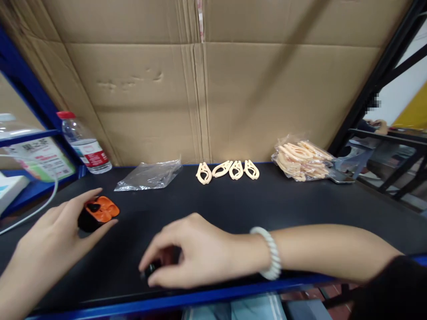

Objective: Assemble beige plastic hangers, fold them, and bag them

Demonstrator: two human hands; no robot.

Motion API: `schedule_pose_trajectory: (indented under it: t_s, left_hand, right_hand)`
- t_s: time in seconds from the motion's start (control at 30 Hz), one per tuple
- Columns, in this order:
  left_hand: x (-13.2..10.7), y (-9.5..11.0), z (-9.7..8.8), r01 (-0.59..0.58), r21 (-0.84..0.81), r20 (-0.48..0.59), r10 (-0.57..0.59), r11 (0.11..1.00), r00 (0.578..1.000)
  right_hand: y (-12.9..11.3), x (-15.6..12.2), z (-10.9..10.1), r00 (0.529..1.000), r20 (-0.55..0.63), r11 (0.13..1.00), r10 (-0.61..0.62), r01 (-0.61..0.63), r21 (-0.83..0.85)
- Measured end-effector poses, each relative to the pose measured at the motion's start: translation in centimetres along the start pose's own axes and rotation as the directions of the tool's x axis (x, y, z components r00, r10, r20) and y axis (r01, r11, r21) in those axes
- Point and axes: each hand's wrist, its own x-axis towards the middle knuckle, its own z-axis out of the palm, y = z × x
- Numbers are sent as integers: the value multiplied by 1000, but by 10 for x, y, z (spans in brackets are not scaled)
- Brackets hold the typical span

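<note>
My left hand [56, 233] grips a small black object with an orange top [98, 213] on the black tabletop [233, 209], thumb and fingers around its sides. My right hand [190, 253], a white bead bracelet on its wrist, reaches across near the front edge. Its fingers are curled over a small black object [151, 268] that is mostly hidden. Several cream plastic clips [228, 170] lie in a row at the back of the table, far from both hands.
A clear bag of more cream clips [302, 158] lies at the back right. An empty clear plastic bag [148, 175] and a red-capped water bottle [83, 144] sit at the back left. A cardboard wall [207, 89] backs the table. A blue rail [167, 302] marks the front edge.
</note>
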Motion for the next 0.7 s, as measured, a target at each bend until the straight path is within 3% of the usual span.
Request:
schedule_pose_trajectory:
  t_s: [0.2, 0.3, 0.43, 0.6, 0.7]
  left_hand:
    - [1, 11, -24, 118, -212, 210, -73, 970, 975]
    - [2, 10, -29, 174, -267, 281, -96, 948, 955]
    - [2, 8, -26, 144, -288, 293, -56, 947, 954]
    - [1, 3, -20, 102, -291, 286, -16, 951, 958]
    - [2, 2, -22, 107, -291, 311, -11, 951, 950]
  right_hand:
    - [41, 88, 21, 965, -222, 988, -143, 125, -95]
    - [54, 114, 26, 948, -159, 949, -276, 242, -203]
    - [61, 131, 33, 935, -51, 905, -351, 324, -277]
    - [64, 134, 43, 936, -38, 918, -349, 333, -213]
    - [64, 133, 42, 943, -22, 908, -331, 312, -279]
